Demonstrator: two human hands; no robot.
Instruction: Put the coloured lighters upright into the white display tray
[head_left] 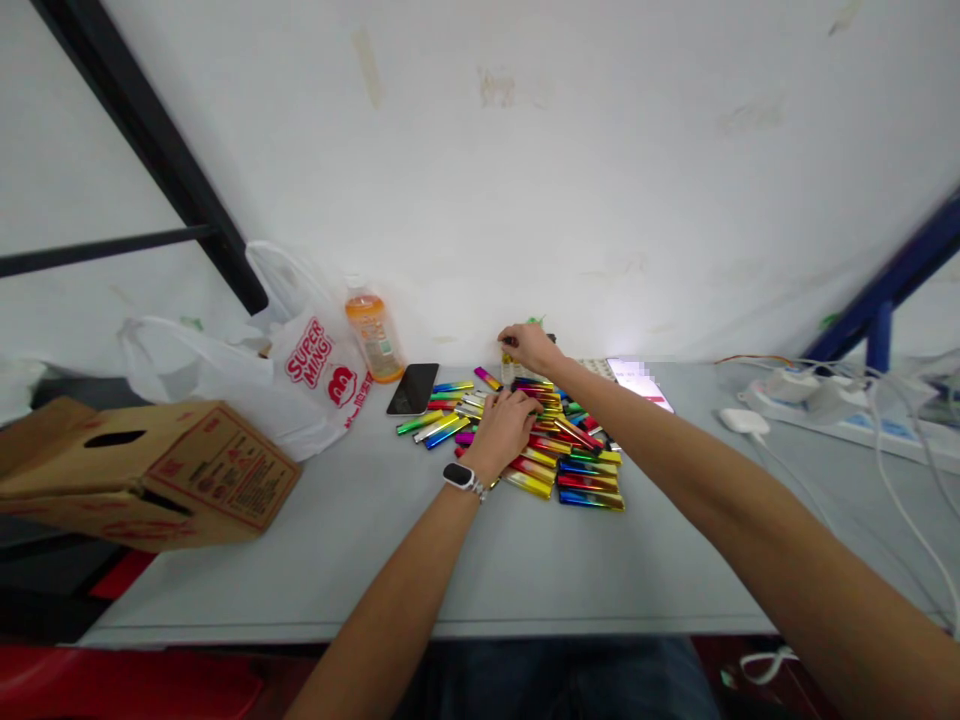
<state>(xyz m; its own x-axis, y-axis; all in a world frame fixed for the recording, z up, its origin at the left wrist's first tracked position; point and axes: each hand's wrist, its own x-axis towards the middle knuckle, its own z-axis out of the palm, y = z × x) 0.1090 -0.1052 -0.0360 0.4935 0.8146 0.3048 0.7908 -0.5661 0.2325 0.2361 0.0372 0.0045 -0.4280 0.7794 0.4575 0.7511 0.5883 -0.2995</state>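
Many shiny metallic-coloured sticks, like lighters, lie in a pile (589, 481) on the grey table (360, 560). My left hand (508, 428), with a watch (459, 476) on its wrist, rests on the pile, fingers bent over the sticks; whether it grips one is hidden. Beyond the pile, my right hand (531, 348) is closed in a pinch over a pale tray with small compartments (598, 368). Something small and dark shows at its fingertips, too small to make out. Part of the tray is hidden behind my right hand and forearm.
A black phone (413, 389) and an orange bottle (375, 333) stand left of the pile, then a white plastic bag (315, 370) and a cardboard box (150, 470). A lit phone (639, 383) lies behind my right forearm. Power strips (862, 410) with cables are at the right.
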